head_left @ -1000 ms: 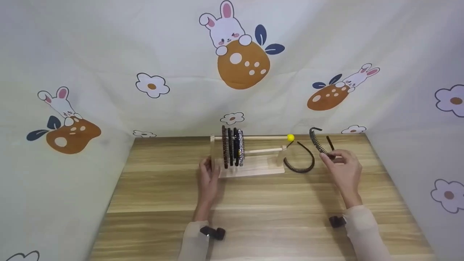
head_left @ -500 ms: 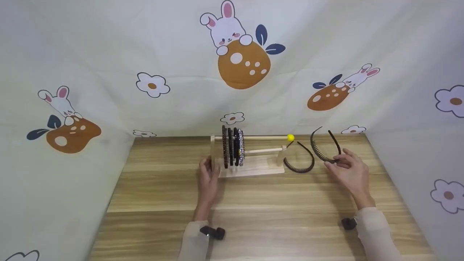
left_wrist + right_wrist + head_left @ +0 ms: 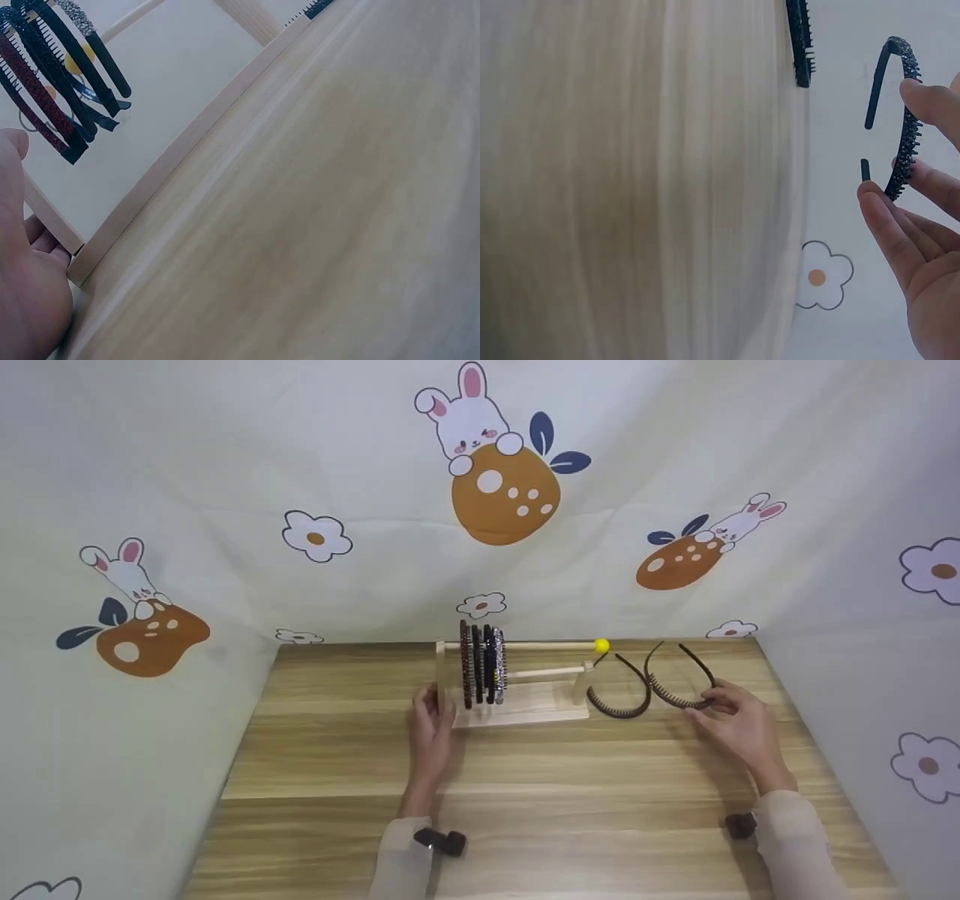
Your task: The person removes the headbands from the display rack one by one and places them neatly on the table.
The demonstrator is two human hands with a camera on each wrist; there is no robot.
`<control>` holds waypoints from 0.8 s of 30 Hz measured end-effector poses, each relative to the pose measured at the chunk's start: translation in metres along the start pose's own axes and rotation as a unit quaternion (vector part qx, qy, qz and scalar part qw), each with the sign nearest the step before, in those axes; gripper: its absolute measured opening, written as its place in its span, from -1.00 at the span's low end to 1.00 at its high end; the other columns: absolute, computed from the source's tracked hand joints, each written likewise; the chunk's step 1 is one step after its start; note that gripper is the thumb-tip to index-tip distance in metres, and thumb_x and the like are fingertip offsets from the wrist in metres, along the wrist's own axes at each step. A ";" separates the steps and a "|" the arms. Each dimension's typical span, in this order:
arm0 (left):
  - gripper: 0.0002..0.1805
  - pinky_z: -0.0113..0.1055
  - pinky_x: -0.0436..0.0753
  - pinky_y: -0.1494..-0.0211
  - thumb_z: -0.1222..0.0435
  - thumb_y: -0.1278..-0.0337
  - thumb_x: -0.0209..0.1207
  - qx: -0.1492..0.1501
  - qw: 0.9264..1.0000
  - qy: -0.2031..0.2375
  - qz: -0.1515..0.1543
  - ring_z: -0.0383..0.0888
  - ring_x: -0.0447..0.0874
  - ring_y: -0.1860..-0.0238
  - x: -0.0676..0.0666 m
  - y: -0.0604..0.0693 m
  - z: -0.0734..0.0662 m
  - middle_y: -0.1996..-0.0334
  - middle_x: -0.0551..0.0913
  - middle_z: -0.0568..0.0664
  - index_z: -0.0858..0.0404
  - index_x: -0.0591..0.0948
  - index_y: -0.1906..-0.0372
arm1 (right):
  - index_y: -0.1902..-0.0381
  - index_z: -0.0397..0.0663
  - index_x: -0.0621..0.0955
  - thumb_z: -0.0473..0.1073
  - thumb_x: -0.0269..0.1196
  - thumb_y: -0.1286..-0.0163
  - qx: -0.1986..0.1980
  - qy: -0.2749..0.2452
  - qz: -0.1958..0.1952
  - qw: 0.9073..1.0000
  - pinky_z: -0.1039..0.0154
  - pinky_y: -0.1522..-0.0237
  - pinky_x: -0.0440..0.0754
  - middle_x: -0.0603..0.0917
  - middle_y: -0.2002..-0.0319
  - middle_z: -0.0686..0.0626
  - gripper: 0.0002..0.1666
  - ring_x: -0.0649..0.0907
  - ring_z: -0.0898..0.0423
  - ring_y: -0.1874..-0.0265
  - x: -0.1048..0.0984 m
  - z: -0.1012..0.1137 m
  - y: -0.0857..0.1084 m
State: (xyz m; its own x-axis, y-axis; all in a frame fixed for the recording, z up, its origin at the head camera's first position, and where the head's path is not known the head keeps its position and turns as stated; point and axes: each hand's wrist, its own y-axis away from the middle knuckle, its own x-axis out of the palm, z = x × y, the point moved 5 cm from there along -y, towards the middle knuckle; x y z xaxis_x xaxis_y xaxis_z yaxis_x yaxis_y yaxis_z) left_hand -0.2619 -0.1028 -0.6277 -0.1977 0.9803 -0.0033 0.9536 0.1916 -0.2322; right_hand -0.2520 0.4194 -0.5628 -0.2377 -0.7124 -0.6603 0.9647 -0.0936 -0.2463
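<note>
My left hand [image 3: 433,729] holds the left upright of a wooden headband stand [image 3: 541,703], its thumb and fingers on either side of the board. Several toothed headbands [image 3: 467,675], dark, reddish and silvery, hang together on the stand's rods near that upright. With thumb and fingers, my right hand [image 3: 742,729] pinches a dark toothed headband [image 3: 909,142] by one side of its curve; its ends point toward the back wall. Just right of the stand, a second dark toothed headband [image 3: 619,713] lies on the table, close beside the held one.
A yellow ball [image 3: 602,645] caps the stand's upper rod on the right. The wood-grain table [image 3: 525,810] reaches back to a pale cloth [image 3: 360,592] printed with rabbits and flowers, which also rises on both sides. Each wrist carries a small black camera [image 3: 450,844].
My right hand has moved right and toward me with the headband, which has turned from nearly edge-on to show its full curve and come lower. My left hand and the stand stay still.
</note>
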 end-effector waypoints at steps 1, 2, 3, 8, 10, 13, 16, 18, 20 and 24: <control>-0.45 0.12 0.35 -0.74 0.26 -0.72 0.16 0.001 1.000 -0.001 0.000 0.32 0.42 -0.59 0.000 0.000 0.000 -0.54 0.44 0.41 0.41 0.30 -0.54 | -0.07 -0.48 0.75 -0.18 0.67 -0.31 -0.002 0.003 0.002 1.000 0.71 -0.01 0.62 0.54 -0.45 -0.54 -0.46 0.80 -0.44 -0.08 -0.001 -0.002 0.000; -0.45 0.12 0.34 -0.75 0.25 -0.72 0.16 0.000 1.000 -0.001 0.000 0.32 0.41 -0.59 0.000 0.000 0.001 -0.54 0.44 0.41 0.41 0.31 -0.54 | -0.07 -0.49 0.75 -0.19 0.66 -0.31 -0.005 0.005 0.003 1.000 0.73 -0.01 0.60 0.53 -0.45 -0.55 -0.46 0.80 -0.45 -0.08 -0.002 -0.004 0.000; -0.45 0.12 0.34 -0.75 0.24 -0.73 0.16 -0.001 1.000 -0.002 -0.001 0.31 0.41 -0.60 0.000 0.000 0.002 -0.54 0.44 0.40 0.40 0.31 -0.54 | -0.07 -0.49 0.75 -0.18 0.66 -0.31 -0.006 0.010 0.004 1.000 0.76 -0.02 0.57 0.53 -0.44 -0.56 -0.46 0.79 -0.46 -0.08 -0.003 -0.006 -0.001; -0.44 0.12 0.32 -0.76 0.24 -0.73 0.15 -0.004 1.000 -0.006 0.001 0.31 0.39 -0.61 0.000 0.001 0.003 -0.55 0.42 0.39 0.38 0.30 -0.55 | -0.04 -0.49 0.75 -0.17 0.66 -0.30 -0.011 0.031 0.005 0.999 0.81 0.02 0.50 0.53 -0.42 -0.58 -0.47 0.78 -0.50 -0.09 -0.008 -0.018 -0.003; -0.45 0.12 0.31 -0.76 0.25 -0.73 0.15 -0.002 1.000 -0.009 0.001 0.31 0.39 -0.60 -0.001 0.001 0.002 -0.54 0.42 0.39 0.39 0.30 -0.55 | -0.04 -0.49 0.75 -0.17 0.66 -0.30 -0.010 0.030 0.007 0.999 0.76 0.01 0.56 0.52 -0.42 -0.60 -0.46 0.76 -0.52 -0.11 -0.010 -0.022 -0.005; -0.46 0.13 0.30 -0.77 0.27 -0.73 0.14 -0.001 1.000 -0.008 -0.001 0.32 0.39 -0.60 -0.001 0.001 0.000 -0.54 0.43 0.39 0.40 0.30 -0.54 | -0.03 -0.46 0.76 -0.15 0.67 -0.29 -0.010 0.044 0.009 0.999 0.31 -0.23 0.76 0.54 -0.41 -0.59 -0.47 0.71 -0.54 -0.20 -0.011 -0.026 -0.008; -0.46 0.14 0.29 -0.76 0.28 -0.72 0.15 0.001 1.000 -0.005 -0.004 0.33 0.40 -0.59 -0.001 0.001 0.000 -0.54 0.43 0.40 0.41 0.31 -0.54 | -0.02 -0.43 0.76 -0.14 0.68 -0.27 -0.010 0.060 0.019 0.998 -0.32 -0.40 0.63 0.54 -0.41 -0.59 -0.46 0.63 -0.58 -0.28 -0.011 -0.028 -0.010; -0.45 0.14 0.31 -0.76 0.28 -0.72 0.15 0.001 1.000 0.000 -0.004 0.33 0.41 -0.59 -0.001 0.001 0.001 -0.53 0.44 0.40 0.42 0.30 -0.55 | -0.01 -0.41 0.77 -0.13 0.69 -0.26 -0.010 0.070 0.024 0.997 -0.52 -0.42 0.50 0.55 -0.40 -0.59 -0.47 0.58 -0.61 -0.33 -0.010 -0.029 -0.010; -0.45 0.11 0.34 -0.75 0.28 -0.72 0.16 0.000 1.000 0.008 -0.003 0.31 0.43 -0.57 -0.001 0.000 0.002 -0.52 0.45 0.39 0.41 0.30 -0.55 | 0.01 -0.38 0.77 -0.12 0.69 -0.25 -0.008 0.080 0.024 0.996 -0.56 -0.42 0.48 0.56 -0.39 -0.57 -0.48 0.56 -0.60 -0.35 -0.009 -0.031 -0.010; -0.44 0.07 0.40 -0.73 0.29 -0.72 0.16 -0.006 1.000 0.022 0.000 0.27 0.46 -0.55 0.001 0.000 0.003 -0.50 0.47 0.37 0.40 0.29 -0.56 | 0.07 -0.32 0.79 -0.10 0.71 -0.23 -0.014 0.095 0.020 0.995 -0.52 -0.43 0.50 0.64 -0.32 -0.53 -0.52 0.57 -0.55 -0.38 -0.007 -0.032 -0.010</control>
State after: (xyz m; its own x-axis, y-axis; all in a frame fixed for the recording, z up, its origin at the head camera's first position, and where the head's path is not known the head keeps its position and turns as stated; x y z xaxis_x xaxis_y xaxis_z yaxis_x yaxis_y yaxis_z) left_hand -0.2627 -0.1023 -0.6304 -0.1872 0.9815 0.0391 0.9565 0.1912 -0.2205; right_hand -0.2635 0.4477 -0.5784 -0.2181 -0.5714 -0.7912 0.9711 -0.0463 -0.2343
